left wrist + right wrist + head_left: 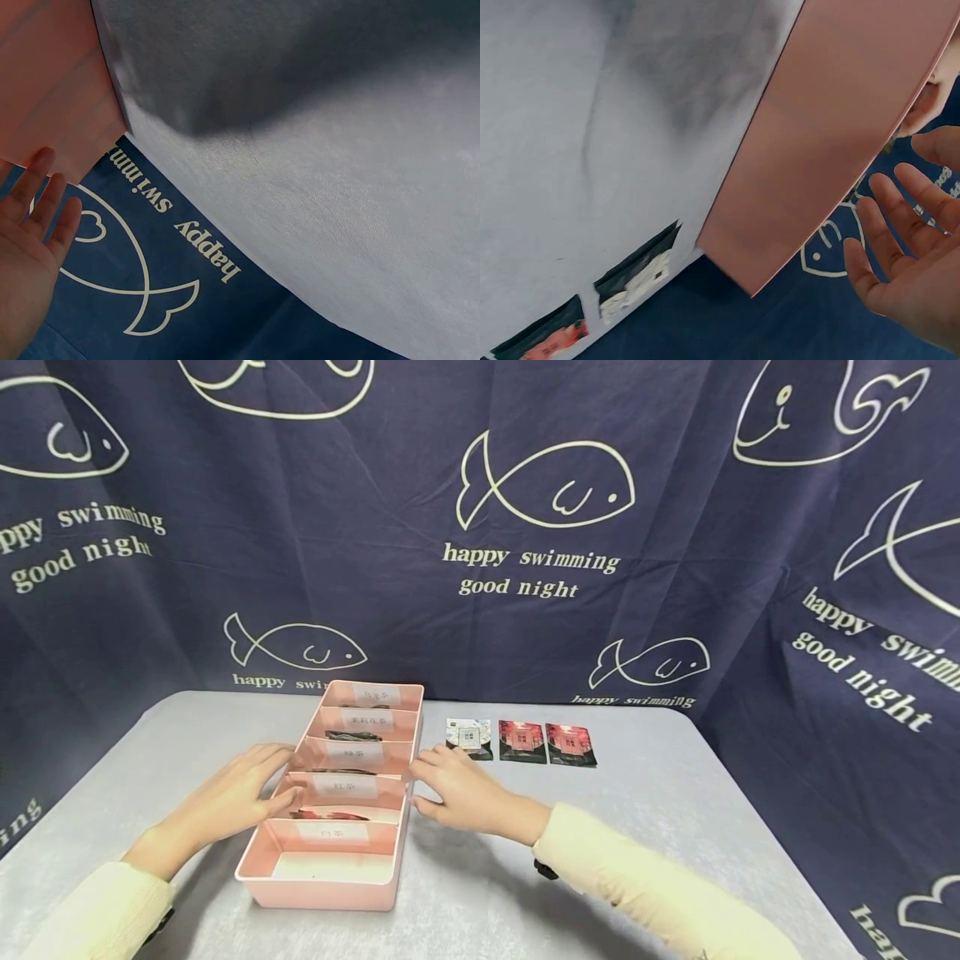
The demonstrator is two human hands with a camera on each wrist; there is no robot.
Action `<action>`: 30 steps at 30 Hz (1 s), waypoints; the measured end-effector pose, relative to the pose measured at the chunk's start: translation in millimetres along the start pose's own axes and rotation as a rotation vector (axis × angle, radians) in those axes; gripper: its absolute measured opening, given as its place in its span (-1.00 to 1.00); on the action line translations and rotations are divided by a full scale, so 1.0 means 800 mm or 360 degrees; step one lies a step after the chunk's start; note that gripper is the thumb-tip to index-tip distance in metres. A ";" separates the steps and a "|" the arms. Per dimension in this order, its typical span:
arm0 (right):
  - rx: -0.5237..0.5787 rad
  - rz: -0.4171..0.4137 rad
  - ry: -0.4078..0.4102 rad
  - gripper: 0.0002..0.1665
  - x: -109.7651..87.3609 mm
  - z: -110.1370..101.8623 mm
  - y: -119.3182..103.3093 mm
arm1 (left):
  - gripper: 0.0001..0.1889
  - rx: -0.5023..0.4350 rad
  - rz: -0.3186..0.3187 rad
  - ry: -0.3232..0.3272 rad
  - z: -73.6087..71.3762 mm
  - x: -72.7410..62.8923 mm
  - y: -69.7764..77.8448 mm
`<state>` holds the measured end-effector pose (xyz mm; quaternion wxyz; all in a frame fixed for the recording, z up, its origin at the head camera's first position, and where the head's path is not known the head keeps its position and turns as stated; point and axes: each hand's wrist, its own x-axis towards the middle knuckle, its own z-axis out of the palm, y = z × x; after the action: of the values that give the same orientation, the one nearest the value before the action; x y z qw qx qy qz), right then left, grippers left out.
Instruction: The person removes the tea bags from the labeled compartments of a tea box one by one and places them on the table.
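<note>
A long pink divided box stands on the table, with a paper label on the wall of each compartment. My left hand is at its left rim, thumb over the second compartment from the front. At the right rim is my right hand, its fingers loosely bent and spread. Both wrist views show relaxed fingers by the box's outer walls, gripping nothing. Inside the second compartment from the front lies a red packet. A dark packet shows in a compartment farther back; others are mostly hidden by the dividers.
Right of the box, a white-and-black sachet lies in a row with two red-and-black sachets, one in the middle and one at the right. A dark blue curtain with fish drawings hangs behind the grey table.
</note>
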<state>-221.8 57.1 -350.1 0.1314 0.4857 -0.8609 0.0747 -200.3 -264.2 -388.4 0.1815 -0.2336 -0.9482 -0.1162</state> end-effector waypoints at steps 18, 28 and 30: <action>0.0007 -0.0174 -0.0055 -0.75 0.026 0.010 -0.029 | -0.54 -0.0018 -0.0011 -0.0026 -0.002 0.000 0.004; 0.0080 -0.0198 -0.0045 -0.78 0.033 0.019 -0.032 | -0.56 -0.0012 -0.0005 -0.0021 -0.001 0.001 0.004; 0.0092 -0.0203 -0.0039 -0.79 0.035 0.021 -0.032 | -0.56 -0.0011 -0.0007 -0.0029 -0.001 0.001 0.004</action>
<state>-216.3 16.9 -358.0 0.1112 0.5440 -0.8273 0.0850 -199.0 -261.7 -387.0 0.1719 -0.2332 -0.9498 -0.1178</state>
